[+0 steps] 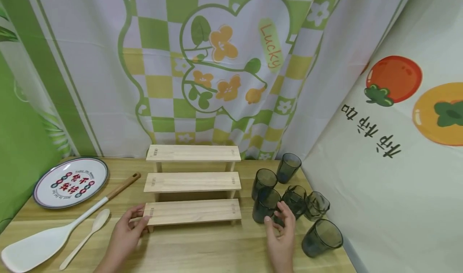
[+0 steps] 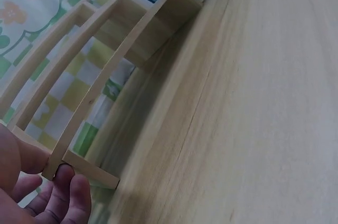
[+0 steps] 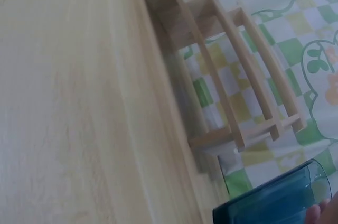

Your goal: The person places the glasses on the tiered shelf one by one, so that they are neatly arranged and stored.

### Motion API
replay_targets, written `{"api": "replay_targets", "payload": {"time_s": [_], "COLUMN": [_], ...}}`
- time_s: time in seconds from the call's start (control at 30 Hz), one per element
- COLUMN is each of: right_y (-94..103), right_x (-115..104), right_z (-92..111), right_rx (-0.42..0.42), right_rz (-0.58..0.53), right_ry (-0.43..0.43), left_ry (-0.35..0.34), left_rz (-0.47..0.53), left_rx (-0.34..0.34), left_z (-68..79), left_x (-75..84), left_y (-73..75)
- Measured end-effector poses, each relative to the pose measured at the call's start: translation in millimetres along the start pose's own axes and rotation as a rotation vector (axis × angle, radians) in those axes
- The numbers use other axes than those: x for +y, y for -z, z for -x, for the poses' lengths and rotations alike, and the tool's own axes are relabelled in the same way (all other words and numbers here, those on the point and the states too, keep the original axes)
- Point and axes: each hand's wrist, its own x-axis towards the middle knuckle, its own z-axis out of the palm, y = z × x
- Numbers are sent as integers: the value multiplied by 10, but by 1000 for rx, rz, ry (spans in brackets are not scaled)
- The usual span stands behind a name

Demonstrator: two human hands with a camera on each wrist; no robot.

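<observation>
Left hand (image 1: 126, 230) pinches near-left corner of three-tier wooden rack (image 1: 191, 182), central on table (image 1: 202, 251); right hand (image 1: 283, 237), thumb and fingers parted, is at dark glass (image 1: 262, 210), right, hold cannot be told (head) | thumb above front board (image 2: 91, 97), fingers curled beneath (left wrist) | fingertips overlap glass near rim (right wrist)

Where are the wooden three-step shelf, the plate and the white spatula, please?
Wooden three-step shelf (image 1: 192, 182), head view: middle step.
Plate (image 1: 71, 183), head view: printed centre.
White spatula (image 1: 41, 245), head view: broad blade.
</observation>
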Motion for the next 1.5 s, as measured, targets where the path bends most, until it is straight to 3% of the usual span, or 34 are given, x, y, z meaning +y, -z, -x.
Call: {"api": "replay_targets", "payload": {"time_s": [0.13,0.23,0.47,0.7,1.03,1.17,1.3,1.5], "right_y": [-47,-100,-174,-161,-162,-167,-169,-170], "right_x": [72,73,28,61,114,140,147,141], "right_z": [50,93,151,38,4,-30,-74,-84], "right_rx": [-22,-39,-17,-6,8,-18,-66,-64], "right_rz": [133,163,109,89,110,110,35,-16], "right_ry": [114,153,181,243,272,255,194,127], "left_ry": [3,-14,2,65,69,61,56,61], "left_rz": [7,1,17,110,87,72,68,65], "left_rx": [-1,-5,-15,-6,-18,-16,-21,-24], "left_z": [-6,3,8,19,43,37,36,49], "left_x": [-8,-10,9,-10,-31,-26,-22,-21], "left_y": [10,12,12,27,73,79,77,78]}}
